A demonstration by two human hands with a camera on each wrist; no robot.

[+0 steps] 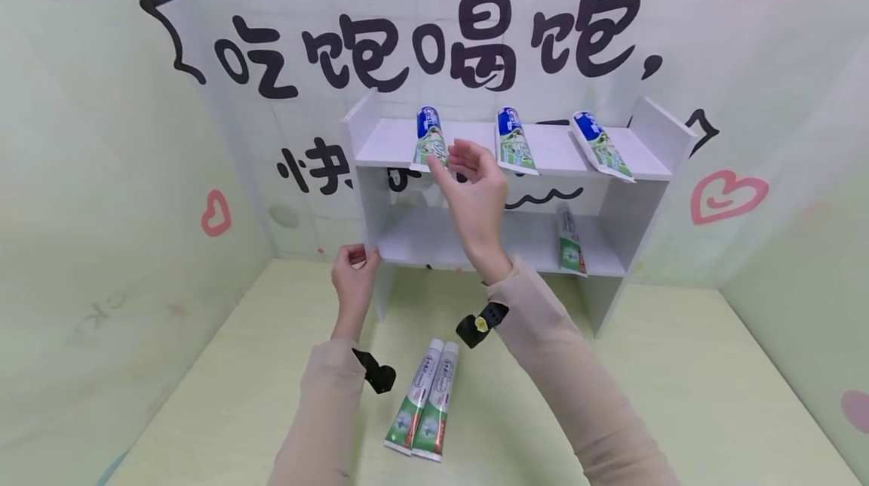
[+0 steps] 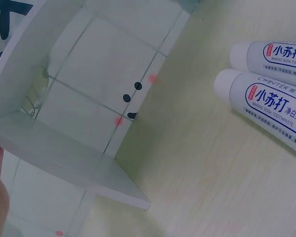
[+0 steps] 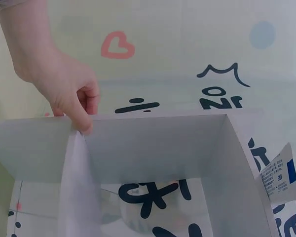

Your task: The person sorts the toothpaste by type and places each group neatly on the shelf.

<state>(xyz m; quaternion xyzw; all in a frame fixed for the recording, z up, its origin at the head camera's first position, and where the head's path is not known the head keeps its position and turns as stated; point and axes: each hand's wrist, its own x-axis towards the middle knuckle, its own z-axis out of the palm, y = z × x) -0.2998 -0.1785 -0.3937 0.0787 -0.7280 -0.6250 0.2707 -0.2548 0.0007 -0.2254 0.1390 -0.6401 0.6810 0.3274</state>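
A white two-tier shelf [image 1: 441, 241] stands against the back wall. My left hand [image 1: 354, 275] grips its left side panel at the lower board's height, thumb on the front edge and fingers curled outside, as the right wrist view shows. Raised before the upper board is my right hand [image 1: 478, 195], thumb and fingers spread with nothing between them. Its thumb tip overlaps the lower end of the left blue-and-green toothpaste tube [image 1: 430, 135]. That tube's flat end [image 3: 281, 175] sticks out past the board in the right wrist view, a fingertip close by.
Farther right on the upper board lie a middle toothpaste tube [image 1: 514, 139] and a right one [image 1: 600, 145]. One green-and-white tube [image 1: 570, 241] lies on the lower board's right. Two more baking soda toothpaste tubes [image 1: 424, 399] lie side by side on the table [image 1: 224, 410].
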